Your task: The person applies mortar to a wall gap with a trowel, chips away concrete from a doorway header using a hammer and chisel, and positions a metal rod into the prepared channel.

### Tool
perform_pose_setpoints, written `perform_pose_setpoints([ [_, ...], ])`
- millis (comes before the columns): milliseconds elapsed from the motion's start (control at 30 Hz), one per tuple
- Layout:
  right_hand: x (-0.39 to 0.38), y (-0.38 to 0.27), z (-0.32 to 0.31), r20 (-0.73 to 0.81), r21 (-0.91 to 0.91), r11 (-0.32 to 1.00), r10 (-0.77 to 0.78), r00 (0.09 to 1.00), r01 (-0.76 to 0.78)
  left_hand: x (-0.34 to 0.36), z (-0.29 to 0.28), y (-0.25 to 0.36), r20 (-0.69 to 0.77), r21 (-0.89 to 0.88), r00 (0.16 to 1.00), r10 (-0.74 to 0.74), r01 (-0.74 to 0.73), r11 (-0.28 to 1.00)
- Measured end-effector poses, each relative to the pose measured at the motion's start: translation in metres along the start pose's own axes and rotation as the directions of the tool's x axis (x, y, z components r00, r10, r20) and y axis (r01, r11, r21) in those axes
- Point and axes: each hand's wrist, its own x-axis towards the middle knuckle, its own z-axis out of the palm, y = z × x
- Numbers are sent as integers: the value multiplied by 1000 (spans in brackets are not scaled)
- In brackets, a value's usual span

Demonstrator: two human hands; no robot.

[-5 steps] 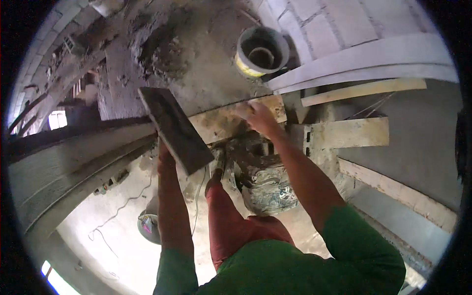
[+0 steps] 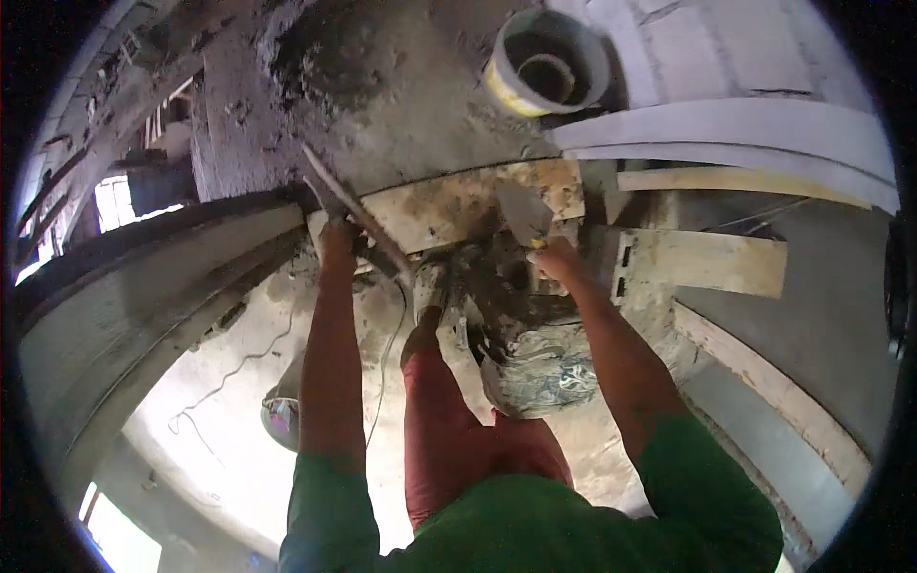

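Observation:
My left hand (image 2: 339, 237) is closed at a long, narrow plastering float (image 2: 357, 208), seen almost edge-on and tilted. Its flat face hardly shows from here. In my right hand (image 2: 556, 260) is a pointing trowel (image 2: 525, 212), gripped by its handle; the grey blade points up and away. The blade is over a mortar-stained wooden plank (image 2: 435, 212) that spans the space ahead of me. Beneath my right forearm lies a crumpled, mortar-smeared plastic sack (image 2: 535, 368).
A grey bucket (image 2: 597, 72) with a yellow patch stands at the far right by a block wall (image 2: 697, 43). Wet mortar (image 2: 325, 62) lies beyond the plank. Boards (image 2: 712, 260) flank the right side, a thick beam (image 2: 153, 272) the left. A cable (image 2: 239, 374) trails below, near a dark bucket (image 2: 281, 420).
My left hand has turned the float from showing its broad face to nearly edge-on. My right hand has come nearer, and the trowel blade now shows clearly. The view has shifted slightly.

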Motion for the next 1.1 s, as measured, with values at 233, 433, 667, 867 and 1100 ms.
perform_pose_setpoints([
  [233,54,37,13,-86,95,976,-190,978,197,109,55,-97,164,-618,978,127,1,786],
  [433,-94,126,31,-306,-287,881,-456,836,376,118,2,-290,167,955,974,-150,-122,271],
  [667,-81,162,89,-508,-616,756,-597,621,223,237,-22,-402,161,944,941,-298,-235,-232],
  [867,-84,176,87,-534,-546,790,-585,611,280,256,-52,-420,134,925,954,-267,-217,-311],
  [1100,-103,162,76,-489,-458,812,-570,660,362,106,-56,-337,20,654,1000,-2,-11,757],
])
